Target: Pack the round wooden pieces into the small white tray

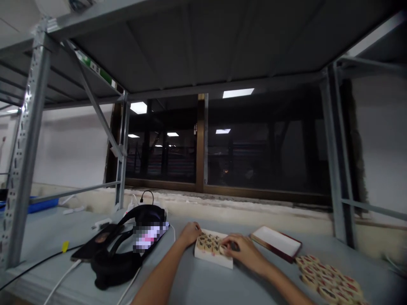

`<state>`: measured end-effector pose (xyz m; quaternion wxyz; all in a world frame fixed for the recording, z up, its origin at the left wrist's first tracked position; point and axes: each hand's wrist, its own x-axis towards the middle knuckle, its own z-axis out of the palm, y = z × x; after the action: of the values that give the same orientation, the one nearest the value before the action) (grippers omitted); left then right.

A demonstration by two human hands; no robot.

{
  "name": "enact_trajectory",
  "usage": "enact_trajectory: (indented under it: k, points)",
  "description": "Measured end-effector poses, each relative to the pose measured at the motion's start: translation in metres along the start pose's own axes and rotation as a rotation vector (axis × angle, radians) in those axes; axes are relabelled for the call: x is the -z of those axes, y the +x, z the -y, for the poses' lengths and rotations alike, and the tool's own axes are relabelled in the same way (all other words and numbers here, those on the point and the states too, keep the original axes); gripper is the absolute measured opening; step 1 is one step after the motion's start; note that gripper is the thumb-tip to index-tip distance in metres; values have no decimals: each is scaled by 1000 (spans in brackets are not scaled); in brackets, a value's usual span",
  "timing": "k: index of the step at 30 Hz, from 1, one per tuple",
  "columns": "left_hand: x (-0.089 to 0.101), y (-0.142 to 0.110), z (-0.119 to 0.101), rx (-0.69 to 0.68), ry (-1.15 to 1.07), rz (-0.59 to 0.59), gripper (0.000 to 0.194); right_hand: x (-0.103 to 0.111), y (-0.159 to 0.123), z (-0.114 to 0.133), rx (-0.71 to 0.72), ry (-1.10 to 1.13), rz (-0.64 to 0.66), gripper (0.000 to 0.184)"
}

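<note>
Grips loose: left hand [190, 233], right hand [243, 250] flank box [212, 258] (discs inside).

head camera | one view only | worn on the person's head | faces forward, slightly down | grey flat table top [197, 284] near, dark wide glass window [248, 148] behind

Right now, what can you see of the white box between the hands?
The white box is a shallow, open rectangular tray lying flat on the grey shelf surface. It holds round tan discs with dark markings, packed side by side. The left hand rests on its far left corner; the right hand lies over its right end, fingers on the discs.
</note>
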<state>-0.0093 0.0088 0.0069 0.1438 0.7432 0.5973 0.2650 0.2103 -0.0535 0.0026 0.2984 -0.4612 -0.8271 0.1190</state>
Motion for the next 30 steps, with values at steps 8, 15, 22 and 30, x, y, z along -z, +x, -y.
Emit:
enact_trajectory:
  k: [8, 15, 22, 30]
  points:
    - [1, -4, -5, 0, 22, 21, 27, 10, -5, 10, -23, -170, 24, 23]
    - [3, -6, -8, -42, 75, 31, 26, 19, -13, 24, 9, -298, 28, 19]
    - [4, -4, -11, -53, 108, 80, 28, 23, -14, 30, -81, -288, 52, 15]
    - [4, -3, -13, -64, 154, 88, 29, 17, -13, 32, -41, -302, 53, 19]
